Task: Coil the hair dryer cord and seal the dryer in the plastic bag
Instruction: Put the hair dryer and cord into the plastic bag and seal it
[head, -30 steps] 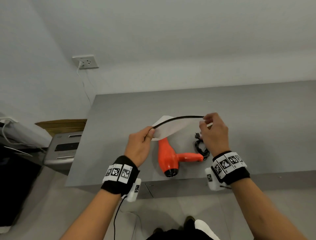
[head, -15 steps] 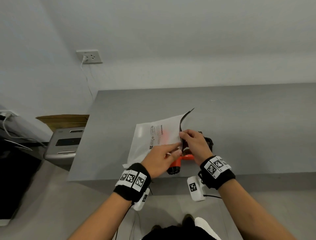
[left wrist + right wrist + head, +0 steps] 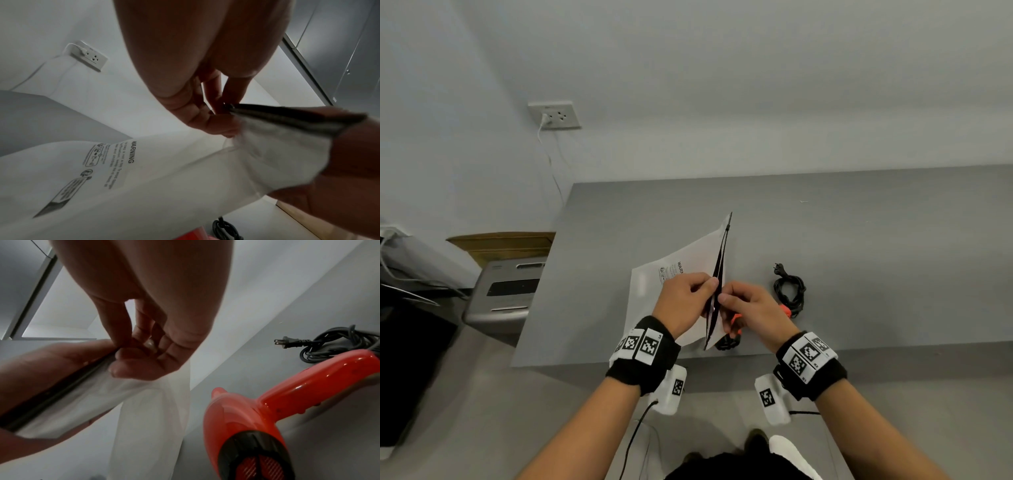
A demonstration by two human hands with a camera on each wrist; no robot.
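Both hands hold a white plastic bag (image 3: pixel 674 274) with printed warning text near the table's front edge. My left hand (image 3: pixel 710 286) and right hand (image 3: pixel 724 298) each pinch one side of its black zip strip (image 3: pixel 720 263), whose two lips stand slightly apart. In the wrist views the left hand's fingers (image 3: pixel 216 105) and the right hand's fingers (image 3: pixel 144 356) meet at the strip (image 3: pixel 287 116). The orange hair dryer (image 3: pixel 257 410) lies on the table outside the bag (image 3: pixel 154 418), mostly hidden under my right hand in the head view. Its black cord (image 3: pixel 789 291) lies coiled to the right, plug (image 3: pixel 285 342) free.
The grey table (image 3: pixel 859 240) stretches back and to the right. A wall outlet (image 3: pixel 554 114) with a white plug sits at the back left. Left of the table stand a grey appliance (image 3: pixel 506 294) and a cardboard box (image 3: pixel 503 243).
A second ago my hands held the zip strip stretched wide above the dryer. They have come together at the strip's middle, and the bag has swung round to the left of the dryer.
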